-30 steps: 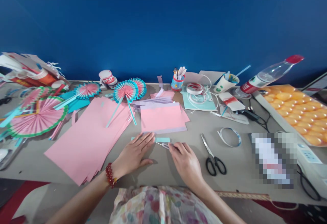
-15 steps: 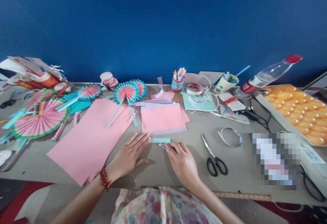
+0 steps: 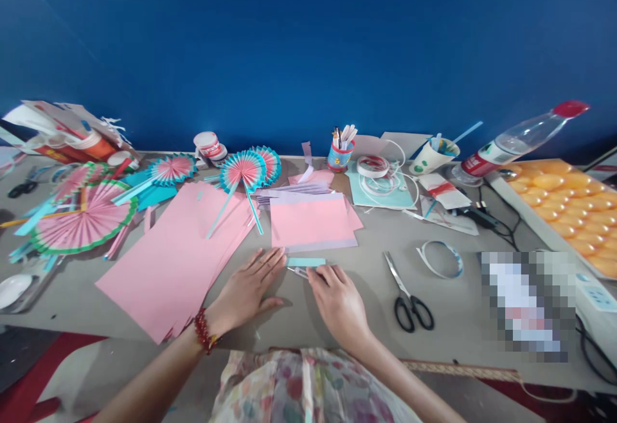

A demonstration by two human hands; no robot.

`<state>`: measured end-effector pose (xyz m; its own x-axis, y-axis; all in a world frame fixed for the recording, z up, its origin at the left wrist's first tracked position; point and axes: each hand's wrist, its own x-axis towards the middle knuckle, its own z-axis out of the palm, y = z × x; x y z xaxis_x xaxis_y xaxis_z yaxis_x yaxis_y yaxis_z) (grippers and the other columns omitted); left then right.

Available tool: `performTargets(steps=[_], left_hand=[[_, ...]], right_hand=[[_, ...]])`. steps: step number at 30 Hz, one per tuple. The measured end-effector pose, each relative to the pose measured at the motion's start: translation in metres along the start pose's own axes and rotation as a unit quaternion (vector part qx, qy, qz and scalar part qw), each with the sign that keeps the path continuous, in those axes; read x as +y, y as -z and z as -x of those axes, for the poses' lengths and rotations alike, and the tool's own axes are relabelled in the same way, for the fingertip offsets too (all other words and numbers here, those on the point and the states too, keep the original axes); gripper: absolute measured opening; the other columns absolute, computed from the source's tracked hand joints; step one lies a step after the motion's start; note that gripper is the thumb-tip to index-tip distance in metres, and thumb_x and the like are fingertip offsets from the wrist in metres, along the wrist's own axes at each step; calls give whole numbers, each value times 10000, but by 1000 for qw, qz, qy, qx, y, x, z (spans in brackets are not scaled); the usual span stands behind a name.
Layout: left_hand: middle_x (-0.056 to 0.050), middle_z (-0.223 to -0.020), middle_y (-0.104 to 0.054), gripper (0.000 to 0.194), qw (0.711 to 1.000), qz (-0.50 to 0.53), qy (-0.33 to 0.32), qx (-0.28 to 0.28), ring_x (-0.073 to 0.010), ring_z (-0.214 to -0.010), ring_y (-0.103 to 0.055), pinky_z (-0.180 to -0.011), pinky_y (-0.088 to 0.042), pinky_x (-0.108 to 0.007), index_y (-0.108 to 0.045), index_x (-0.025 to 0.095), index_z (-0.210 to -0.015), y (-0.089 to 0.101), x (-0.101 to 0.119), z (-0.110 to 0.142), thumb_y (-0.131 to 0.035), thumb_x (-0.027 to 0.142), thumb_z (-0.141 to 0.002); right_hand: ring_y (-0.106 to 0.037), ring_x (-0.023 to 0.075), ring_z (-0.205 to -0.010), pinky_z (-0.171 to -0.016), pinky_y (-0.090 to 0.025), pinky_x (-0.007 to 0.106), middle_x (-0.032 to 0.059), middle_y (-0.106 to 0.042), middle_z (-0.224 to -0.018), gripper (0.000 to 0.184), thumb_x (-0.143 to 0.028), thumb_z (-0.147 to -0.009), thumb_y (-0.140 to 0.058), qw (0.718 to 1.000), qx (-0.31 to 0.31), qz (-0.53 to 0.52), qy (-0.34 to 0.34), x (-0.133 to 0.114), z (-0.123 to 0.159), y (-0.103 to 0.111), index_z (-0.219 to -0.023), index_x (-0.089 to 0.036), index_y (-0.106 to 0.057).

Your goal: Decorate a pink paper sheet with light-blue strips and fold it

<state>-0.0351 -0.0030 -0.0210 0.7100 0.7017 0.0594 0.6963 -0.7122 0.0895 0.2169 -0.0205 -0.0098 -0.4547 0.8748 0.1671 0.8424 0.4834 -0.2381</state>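
A narrow light-blue paper strip (image 3: 306,261) lies flat on the table between my hands. My left hand (image 3: 250,289) rests palm down with fingers stretched out, the fingertips at the strip's left end. My right hand (image 3: 340,301) is closed around a small craft knife (image 3: 299,272). Its thin pointed end shows just below the strip and points left; the rest is hidden under my fingers. Beyond the strip lies a pink sheet with purple edges (image 3: 308,220). Large pink sheets (image 3: 168,262) sit to the left of my left hand.
Black-handled scissors (image 3: 407,294) and a roll of tape (image 3: 441,260) lie to the right. Pleated paper fans (image 3: 243,172) stand behind the pink sheets. Along the back are a pen holder (image 3: 340,155), a paper cup (image 3: 432,158) and a tilted plastic bottle (image 3: 513,143).
My right hand has drawn the knife slightly left along the strip's lower edge, and more of its point shows. My left hand stays flat. The whole view has shifted a little.
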Motion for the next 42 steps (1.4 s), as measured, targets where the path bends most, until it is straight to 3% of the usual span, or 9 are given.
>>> performTargets(steps=[6,13,29,36,42], left_hand=[[-120,-1616,-271,797,1000,3,2,0,-247,-1509,-221,-1236,-206,-446,-121,125,-1590,5,-3,5,-396,587,-1002],[-126,-1611,-275,794,999,-15,30,11,-263,-1497,-255,-1222,-226,-468,-129,151,-1593,3,-10,23,-394,602,-996],[-129,-1609,-276,822,1000,-8,27,13,-268,-1501,-242,-1229,-212,-476,-116,149,-1595,2,-8,21,-410,614,-984],[-114,-1623,-247,708,998,36,51,11,-247,-1500,-249,-1217,-268,-431,-60,175,-1601,17,-19,28,-358,491,-1042],[-98,-1609,-295,714,999,-4,51,-2,-249,-1490,-277,-1234,-186,-472,-115,204,-1597,13,-26,38,-375,541,-1024]], right_hand=[[-553,213,-897,-844,-487,339,76,-638,-988,296,-128,-919,-607,1000,-6,1,2,-6,-7,-2,-1212,-151,-638],[-544,209,-877,-822,-486,333,78,-633,-978,277,-125,-939,-564,1000,2,-5,8,-6,-7,-1,-1203,-169,-635],[-553,224,-896,-800,-474,347,67,-641,-975,279,-148,-922,-613,1000,-14,6,8,-23,-19,-6,-1199,-179,-629],[-541,217,-870,-772,-465,343,65,-632,-954,233,-126,-918,-600,1000,-9,1,11,-24,-21,-7,-1140,-184,-640],[-540,214,-879,-791,-463,340,66,-631,-964,247,-128,-930,-583,1000,-9,-6,16,-22,-20,-9,-1165,-192,-627]])
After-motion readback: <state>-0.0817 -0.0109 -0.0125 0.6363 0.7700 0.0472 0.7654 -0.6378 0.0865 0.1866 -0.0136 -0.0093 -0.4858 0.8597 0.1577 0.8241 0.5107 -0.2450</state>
